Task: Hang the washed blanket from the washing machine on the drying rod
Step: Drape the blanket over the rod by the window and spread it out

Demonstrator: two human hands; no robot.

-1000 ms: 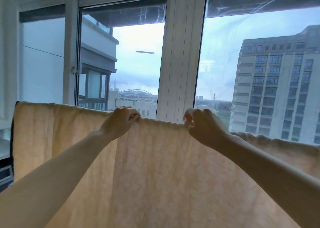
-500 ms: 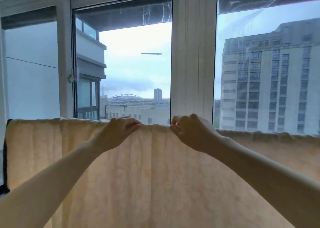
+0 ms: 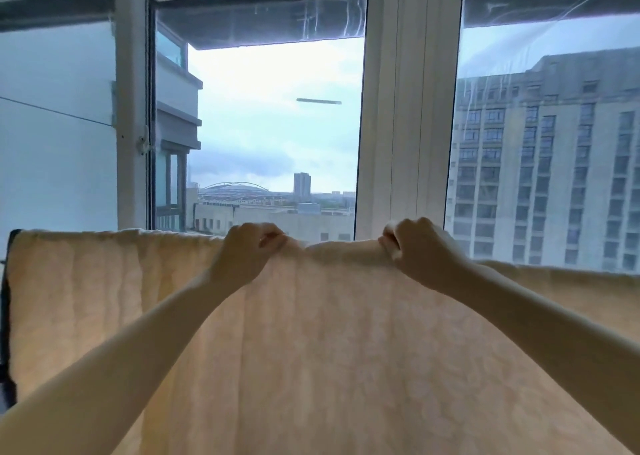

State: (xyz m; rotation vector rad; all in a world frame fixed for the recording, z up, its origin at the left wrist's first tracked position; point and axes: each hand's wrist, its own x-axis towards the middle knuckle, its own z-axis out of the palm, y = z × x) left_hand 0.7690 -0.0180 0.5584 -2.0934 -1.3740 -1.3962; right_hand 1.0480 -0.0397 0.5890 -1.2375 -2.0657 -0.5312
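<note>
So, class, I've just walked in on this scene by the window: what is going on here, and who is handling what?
A person is hanging a pale cream blanket in front of a large window. The left hand and right hand each pinch its top edge near the middle, close together. The blanket already drapes across the view, from the far left to the right edge, with a small dip between the hands. The rod itself is hidden under the fabric.
</note>
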